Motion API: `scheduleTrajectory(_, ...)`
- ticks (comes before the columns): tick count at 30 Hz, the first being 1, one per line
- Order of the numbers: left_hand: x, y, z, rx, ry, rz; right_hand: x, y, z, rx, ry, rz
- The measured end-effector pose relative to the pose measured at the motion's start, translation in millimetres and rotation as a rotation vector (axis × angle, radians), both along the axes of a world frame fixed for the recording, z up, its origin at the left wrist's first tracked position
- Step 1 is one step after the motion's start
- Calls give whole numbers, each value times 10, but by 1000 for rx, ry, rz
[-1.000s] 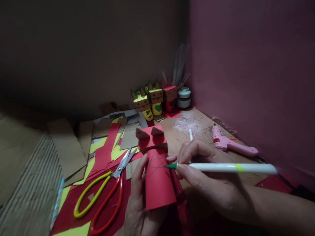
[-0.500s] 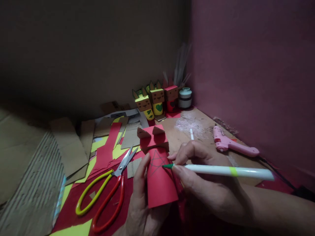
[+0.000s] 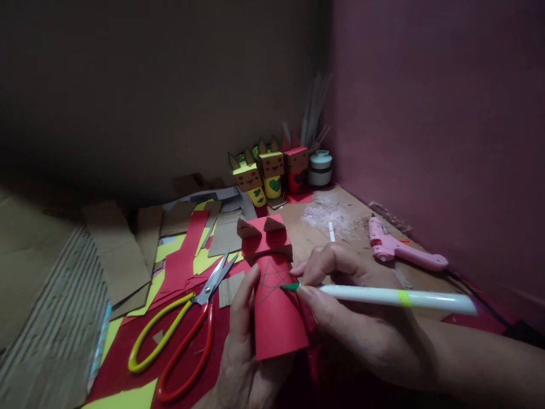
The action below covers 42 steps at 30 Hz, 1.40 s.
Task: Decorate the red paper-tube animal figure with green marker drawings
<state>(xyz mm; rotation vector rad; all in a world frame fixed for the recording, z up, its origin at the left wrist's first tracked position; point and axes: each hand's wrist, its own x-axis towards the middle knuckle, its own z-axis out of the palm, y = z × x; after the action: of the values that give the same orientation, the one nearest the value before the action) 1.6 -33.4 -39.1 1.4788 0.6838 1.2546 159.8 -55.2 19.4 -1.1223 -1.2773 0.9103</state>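
Note:
My left hand (image 3: 244,341) is closed around a red paper tube figure (image 3: 279,326), thumb along its left side. The figure has a box-shaped head of red paper and cardboard with two pointed cardboard ears. A star outline (image 3: 272,281) is drawn in dark lines on the tube's upper front. Between thumb and fingers, my right hand (image 3: 344,295) grips a white marker pen (image 3: 366,294) with a green tip and a yellow-green band. Its tip meets, or nearly meets, the star's right part. Scissors (image 3: 207,291) with one yellow and one red handle lie open beside my left hand.
Red paper strips (image 3: 183,261) and cardboard pieces (image 3: 117,250) cover the left side. At the back stand two yellow figures (image 3: 272,167) and a red figure (image 3: 297,162), near a pale jar (image 3: 320,169). A pink glue gun (image 3: 400,250) lies right, its cord trailing.
The view has shifted very slightly. Both hands keep their hold, and the marker tip stays at nearly the same spot on the star.

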Motion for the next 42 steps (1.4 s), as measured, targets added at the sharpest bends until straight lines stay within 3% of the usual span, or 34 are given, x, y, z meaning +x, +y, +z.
scheduleTrajectory(24,-58,75,-72,73,22,-22,48,-2,-53,-14,121,118)
scheduleTrajectory(29,-66,78,-61,90,44,-13,17,21,-36,5,71,23)
scheduleTrajectory(42,-73,75,-79,116,73,-4,43,17,-2,37,-7,-36)
